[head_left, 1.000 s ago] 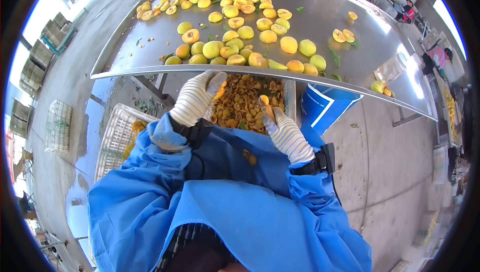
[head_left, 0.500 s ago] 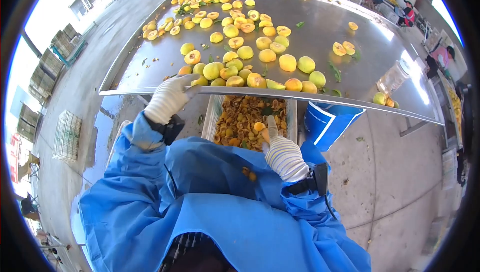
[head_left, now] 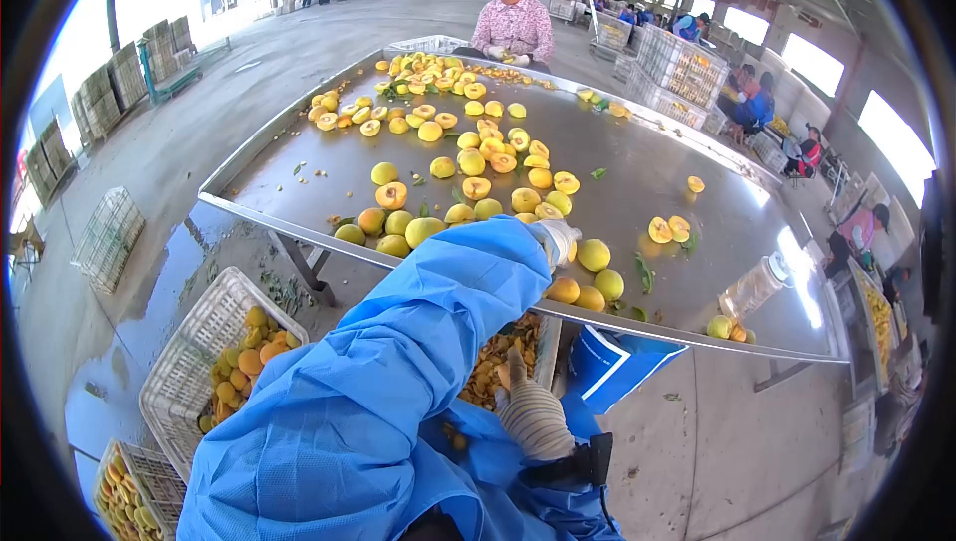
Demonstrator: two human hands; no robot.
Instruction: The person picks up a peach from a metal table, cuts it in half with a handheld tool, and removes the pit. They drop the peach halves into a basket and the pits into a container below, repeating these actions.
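Halved and whole yellow-green peaches [head_left: 425,231] lie over the metal table [head_left: 329,167]. My left arm in its blue sleeve reaches across the near edge. Only part of my left hand [head_left: 558,239], in a whitish glove, shows past the cuff, beside peaches; its fingers are mostly hidden. My right hand [head_left: 533,417], in a striped glove, is low over the crate of peach scraps [head_left: 490,362] under the table edge. Its fingers point up and look bent, and what they hold, if anything, cannot be made out.
At left stand a crate of peaches [head_left: 239,367] and another crate [head_left: 129,501]. A blue bag [head_left: 622,372] hangs by the near edge. A clear jar [head_left: 754,287] lies at the table's right. A person [head_left: 513,28] sits at the far side.
The view has tilted up and shifted, showing the far person and left crates. My left hand has moved right along the near edge, its arm now crossing the view. My right hand stays low.
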